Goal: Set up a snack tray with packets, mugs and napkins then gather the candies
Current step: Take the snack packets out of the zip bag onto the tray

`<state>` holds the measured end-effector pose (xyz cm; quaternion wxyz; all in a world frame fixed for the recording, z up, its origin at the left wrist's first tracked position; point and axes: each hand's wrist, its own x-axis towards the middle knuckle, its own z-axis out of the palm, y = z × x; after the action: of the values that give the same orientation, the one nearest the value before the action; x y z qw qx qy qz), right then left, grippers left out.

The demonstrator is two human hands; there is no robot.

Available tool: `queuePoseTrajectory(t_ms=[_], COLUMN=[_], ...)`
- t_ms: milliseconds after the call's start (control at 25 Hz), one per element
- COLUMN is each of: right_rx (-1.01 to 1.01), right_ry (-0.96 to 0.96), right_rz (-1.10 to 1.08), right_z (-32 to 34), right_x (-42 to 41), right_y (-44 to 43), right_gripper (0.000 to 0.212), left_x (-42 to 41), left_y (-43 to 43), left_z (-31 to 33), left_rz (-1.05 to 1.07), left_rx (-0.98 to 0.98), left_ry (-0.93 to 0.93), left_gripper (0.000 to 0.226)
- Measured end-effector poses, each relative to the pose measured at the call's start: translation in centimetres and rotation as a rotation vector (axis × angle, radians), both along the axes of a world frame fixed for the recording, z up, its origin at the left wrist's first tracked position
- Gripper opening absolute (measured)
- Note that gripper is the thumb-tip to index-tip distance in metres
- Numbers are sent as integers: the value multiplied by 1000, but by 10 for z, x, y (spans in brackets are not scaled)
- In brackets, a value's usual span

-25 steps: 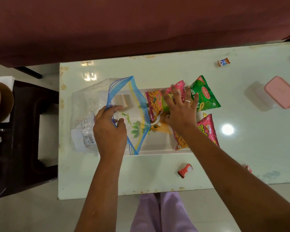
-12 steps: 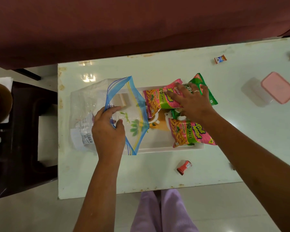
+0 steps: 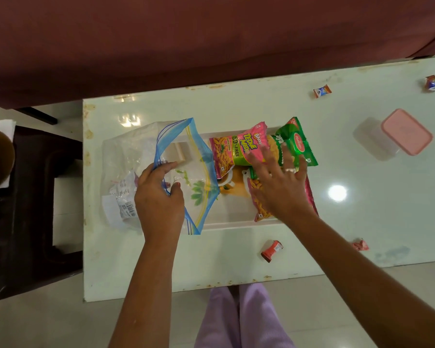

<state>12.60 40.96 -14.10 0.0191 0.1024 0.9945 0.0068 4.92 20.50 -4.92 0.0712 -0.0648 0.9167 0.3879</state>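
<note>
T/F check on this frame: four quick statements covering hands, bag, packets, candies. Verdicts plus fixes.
1. The left hand grips the zip bag by its rim. True.
2. The right hand pinches a candy. False: it lies spread, fingers straight, over the packets.
3. The green packet lies at the tray's far right end. True.
4. The red candy sits in the tray. False: it lies on the table, outside the tray's near edge.

Maroon cloth (image 3: pixel 211 33) runs along the far edge of the pale desk (image 3: pixel 236 106); a dark wooden stand (image 3: pixel 35 222) sits left.
</note>
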Motion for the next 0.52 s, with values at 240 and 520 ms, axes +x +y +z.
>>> queuePoseTrajectory(t_ms=[240,520], right_rx=[35,4], right_ry=[-175,-212], right_rz=[97,35], right_z=[-33,-33], right_x=[46,37], right_y=[-3,-3], right_gripper=[86,78], left_x=[1,7], left_y=[-1,-7], left_z=[4,5], left_rz=[-8,-27], left_rx=[-13,3], left_ry=[3,-6], left_gripper=[38,43])
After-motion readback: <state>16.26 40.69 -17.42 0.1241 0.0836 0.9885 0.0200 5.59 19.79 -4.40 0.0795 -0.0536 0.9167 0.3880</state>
